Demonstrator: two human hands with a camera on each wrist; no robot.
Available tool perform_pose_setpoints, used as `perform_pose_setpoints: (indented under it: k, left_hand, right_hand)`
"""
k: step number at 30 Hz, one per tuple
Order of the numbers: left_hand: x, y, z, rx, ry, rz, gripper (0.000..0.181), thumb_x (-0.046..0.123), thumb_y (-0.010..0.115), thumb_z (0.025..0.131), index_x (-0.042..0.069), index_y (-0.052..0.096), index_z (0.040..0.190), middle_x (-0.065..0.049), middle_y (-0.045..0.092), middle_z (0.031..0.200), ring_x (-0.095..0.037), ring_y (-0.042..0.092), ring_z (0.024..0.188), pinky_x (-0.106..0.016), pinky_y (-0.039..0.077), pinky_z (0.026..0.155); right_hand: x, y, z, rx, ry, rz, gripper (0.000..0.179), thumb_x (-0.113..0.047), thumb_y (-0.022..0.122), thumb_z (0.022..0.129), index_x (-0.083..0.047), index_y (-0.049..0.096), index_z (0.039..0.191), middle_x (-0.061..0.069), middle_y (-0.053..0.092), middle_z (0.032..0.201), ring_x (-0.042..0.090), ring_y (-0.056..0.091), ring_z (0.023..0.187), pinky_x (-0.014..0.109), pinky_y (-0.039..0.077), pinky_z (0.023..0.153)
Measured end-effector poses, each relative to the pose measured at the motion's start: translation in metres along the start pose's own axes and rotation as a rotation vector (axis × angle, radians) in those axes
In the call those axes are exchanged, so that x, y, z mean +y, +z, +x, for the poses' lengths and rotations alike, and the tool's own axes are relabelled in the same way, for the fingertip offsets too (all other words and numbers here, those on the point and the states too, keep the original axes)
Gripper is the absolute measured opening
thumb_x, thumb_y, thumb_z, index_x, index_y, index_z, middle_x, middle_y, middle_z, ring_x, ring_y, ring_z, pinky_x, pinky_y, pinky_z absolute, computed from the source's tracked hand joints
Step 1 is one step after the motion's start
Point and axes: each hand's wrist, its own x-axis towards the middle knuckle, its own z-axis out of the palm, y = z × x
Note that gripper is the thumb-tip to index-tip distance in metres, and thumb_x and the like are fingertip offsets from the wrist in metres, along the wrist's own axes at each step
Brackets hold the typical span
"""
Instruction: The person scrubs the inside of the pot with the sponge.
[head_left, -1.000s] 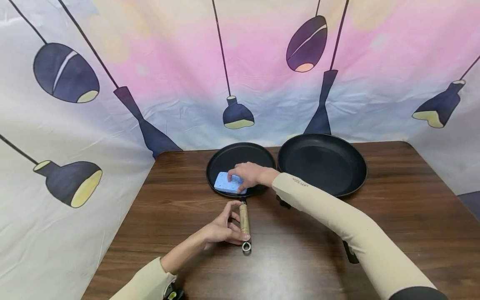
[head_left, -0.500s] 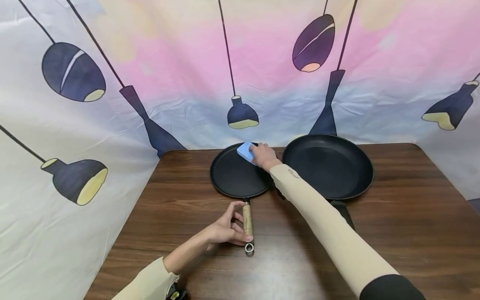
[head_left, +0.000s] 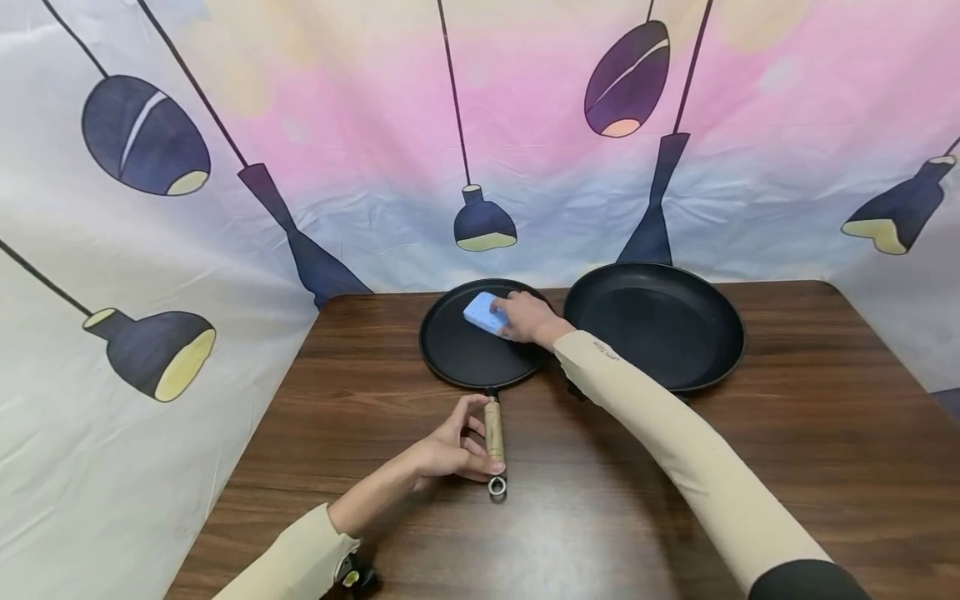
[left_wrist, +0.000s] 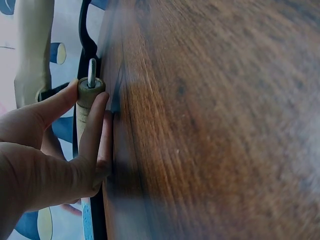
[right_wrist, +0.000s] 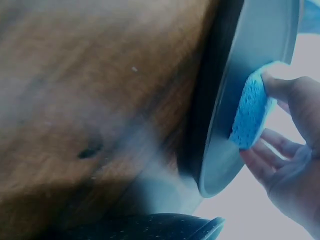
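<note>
A flat black pan (head_left: 468, 354) lies at the table's far side, its wooden handle (head_left: 493, 432) pointing toward me. My left hand (head_left: 452, 446) holds that handle between thumb and fingers; the left wrist view shows the handle's end (left_wrist: 91, 85) with its metal ring between the fingertips. In my right hand (head_left: 527, 317) is a blue sponge (head_left: 486, 313), gripped by its edges over the upper right part of the pan. The right wrist view shows the sponge (right_wrist: 252, 107) against the pan's surface, thumb on one side and fingers on the other.
A larger, deeper black frying pan (head_left: 652, 325) stands right beside the flat one, its handle mostly hidden under my right sleeve (head_left: 675, 442). Both sit on a brown wooden table (head_left: 585, 500). Behind hangs a cloth backdrop (head_left: 360, 125) printed with lamps.
The right hand has moved the sponge from the pan's lower left up to its far edge, then slightly back toward me. The left hand stays on the handle.
</note>
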Motion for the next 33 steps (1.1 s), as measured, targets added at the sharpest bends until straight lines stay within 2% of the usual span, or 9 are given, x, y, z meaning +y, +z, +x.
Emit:
perform_pose_setpoints:
  k: [5,10,16,19,21,26,28,31,33]
  left_hand:
    - [0.002,-0.007,-0.001,-0.001,-0.010,0.011,0.093,-0.007,0.080,0.083,0.022,0.023,0.151,-0.015,0.033,0.129,-0.020,0.065,0.095,-0.043,0.065,0.085]
    - [0.002,-0.011,-0.002,-0.006,-0.025,0.014,0.092,-0.007,0.079,0.083,0.021,0.023,0.150,-0.016,0.033,0.131,-0.020,0.067,0.095,-0.044,0.065,0.085]
    - [0.001,-0.008,-0.004,-0.009,-0.031,0.010,0.094,-0.006,0.080,0.083,0.020,0.022,0.151,-0.016,0.033,0.131,-0.020,0.067,0.095,-0.043,0.065,0.086]
    - [-0.001,-0.006,-0.005,0.000,-0.019,0.004,0.095,-0.007,0.081,0.082,0.020,0.022,0.152,-0.017,0.033,0.130,-0.020,0.065,0.095,-0.043,0.065,0.085]
    - [-0.002,-0.004,-0.006,0.005,-0.012,0.005,0.095,-0.008,0.081,0.081,0.020,0.023,0.151,-0.016,0.033,0.129,-0.020,0.065,0.094,-0.042,0.065,0.084]
    - [-0.003,-0.001,-0.005,-0.003,-0.005,0.014,0.093,-0.007,0.081,0.082,0.021,0.024,0.150,-0.015,0.035,0.128,-0.020,0.065,0.094,-0.041,0.065,0.083]
    - [-0.003,0.000,-0.004,-0.006,-0.004,0.018,0.094,-0.007,0.081,0.082,0.021,0.024,0.150,-0.015,0.035,0.128,-0.019,0.065,0.094,-0.041,0.065,0.083]
    - [-0.001,-0.002,-0.002,-0.004,-0.001,0.019,0.094,-0.007,0.081,0.081,0.021,0.024,0.150,-0.015,0.036,0.128,-0.019,0.066,0.093,-0.041,0.065,0.083]
    - [0.000,-0.004,-0.001,-0.002,-0.001,0.017,0.094,-0.008,0.081,0.081,0.021,0.024,0.150,-0.015,0.035,0.128,-0.019,0.066,0.092,-0.040,0.065,0.083]
  right_hand:
    - [-0.014,0.001,-0.009,-0.034,-0.167,0.044,0.044,-0.029,0.071,0.098,-0.021,0.059,0.139,0.012,0.060,0.131,0.028,0.060,0.118,0.043,0.054,0.100]
    - [-0.029,0.001,-0.016,-0.084,-0.299,0.096,0.041,-0.025,0.076,0.095,-0.022,0.063,0.134,0.008,0.061,0.133,0.028,0.057,0.126,0.044,0.051,0.109]
    - [-0.029,0.000,-0.015,-0.153,-0.362,0.161,0.041,-0.023,0.079,0.092,-0.022,0.066,0.131,0.007,0.060,0.137,0.028,0.053,0.134,0.045,0.048,0.114]
    - [-0.021,-0.001,-0.008,-0.128,-0.315,0.180,0.042,-0.024,0.077,0.092,-0.020,0.066,0.132,0.008,0.060,0.138,0.027,0.055,0.132,0.043,0.049,0.113]
    - [-0.015,-0.002,-0.003,-0.090,-0.250,0.174,0.042,-0.023,0.075,0.095,-0.019,0.064,0.134,0.010,0.059,0.137,0.028,0.056,0.129,0.044,0.050,0.110]
    - [0.006,-0.002,0.007,0.003,0.030,0.141,0.042,-0.020,0.067,0.101,-0.014,0.056,0.141,0.016,0.059,0.137,0.031,0.059,0.121,0.045,0.054,0.100]
    - [0.011,-0.001,0.009,0.026,0.117,0.121,0.042,-0.019,0.064,0.102,-0.013,0.054,0.143,0.018,0.058,0.137,0.033,0.059,0.120,0.046,0.055,0.099]
    - [0.013,-0.002,0.008,0.038,0.160,0.081,0.041,-0.019,0.061,0.104,-0.012,0.052,0.143,0.020,0.058,0.135,0.036,0.058,0.120,0.047,0.055,0.098]
    - [0.011,-0.005,0.006,0.026,0.124,0.065,0.041,-0.019,0.062,0.103,-0.011,0.052,0.143,0.019,0.058,0.134,0.035,0.058,0.120,0.046,0.055,0.099]
